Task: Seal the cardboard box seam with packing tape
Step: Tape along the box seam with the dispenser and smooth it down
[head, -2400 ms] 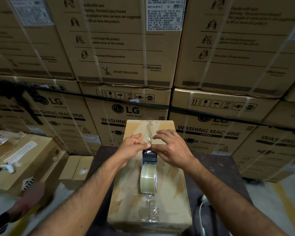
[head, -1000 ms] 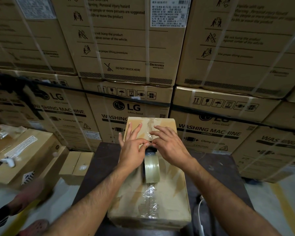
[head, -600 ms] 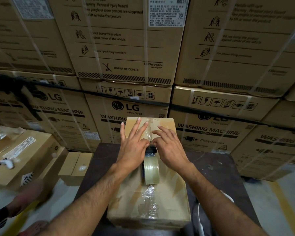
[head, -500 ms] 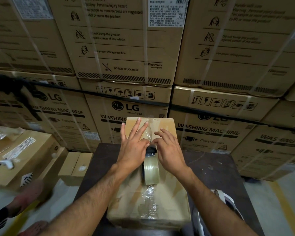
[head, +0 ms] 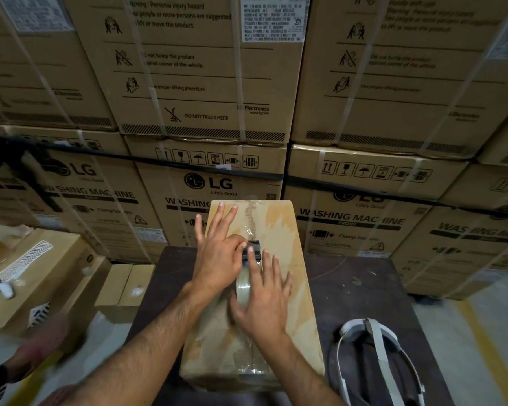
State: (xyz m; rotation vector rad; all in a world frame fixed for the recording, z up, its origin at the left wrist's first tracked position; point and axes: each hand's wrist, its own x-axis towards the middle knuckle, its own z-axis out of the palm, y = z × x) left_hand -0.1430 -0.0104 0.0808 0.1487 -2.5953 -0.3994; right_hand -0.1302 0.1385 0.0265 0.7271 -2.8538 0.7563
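- Centrally, the cardboard box (head: 279, 230) lies lengthwise on a dark table (head: 361, 285), with the tape roll (head: 245, 285) standing on its top seam.
- Left hand (head: 217, 259) lies flat on the box left of the roll, fingers spread, gripping nothing.
- Right hand (head: 261, 300) rests against the roll's right side with fingers splayed forward, not closed around it.

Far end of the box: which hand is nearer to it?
Left. The left hand lies flat with its fingers stretched toward the far end of the cardboard box, beside the taped seam. The right hand lies further back, over the tape roll at mid-box.
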